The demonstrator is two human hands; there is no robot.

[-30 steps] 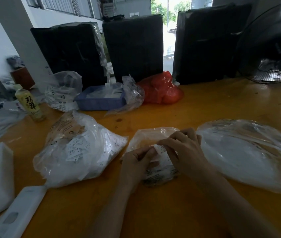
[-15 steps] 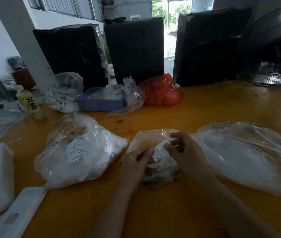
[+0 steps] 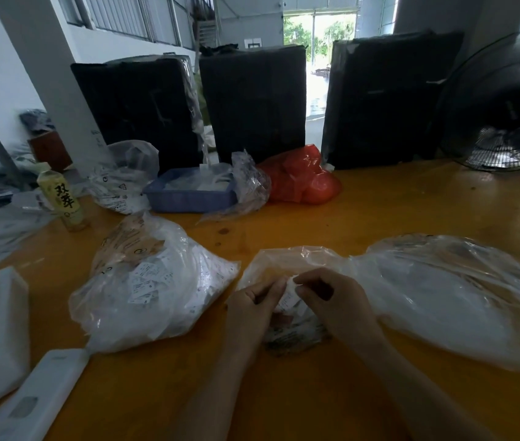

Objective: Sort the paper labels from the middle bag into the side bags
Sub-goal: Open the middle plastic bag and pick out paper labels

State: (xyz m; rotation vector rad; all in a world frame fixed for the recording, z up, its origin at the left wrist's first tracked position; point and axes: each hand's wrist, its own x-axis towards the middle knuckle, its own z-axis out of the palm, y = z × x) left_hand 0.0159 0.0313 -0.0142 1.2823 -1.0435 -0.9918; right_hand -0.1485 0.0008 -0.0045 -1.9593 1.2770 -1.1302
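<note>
Both hands meet over the middle bag (image 3: 279,259), a small clear plastic bag lying crumpled on the orange table (image 3: 379,211) between two larger ones. The left hand (image 3: 253,302) and right hand (image 3: 336,300) each have their fingers curled, and their fingertips pinch the same small white label (image 3: 288,292) from either side. The label is a pale slip with faint dark print, too blurred to read; it is held just above the middle bag's heap of similar slips, which show as a grey-and-white jumble under the hands.

The left bag (image 3: 153,288) is clear, bulging, and full of white labels with small black markings, some printed with a single letter. It sits just beside the left hand. The right bag (image 3: 455,297) is bigger, flatter and glossy, with a whitish mass inside; its edge touches the middle bag near the right hand.

Farther back on the table stand a bottle (image 3: 63,198) with a yellow wrapper, a blue tray (image 3: 188,197) with plastic in it, and a red bag (image 3: 303,181). Three black wrapped bundles (image 3: 255,100) stand upright behind them, and a fan (image 3: 500,103) is at far right.
</note>
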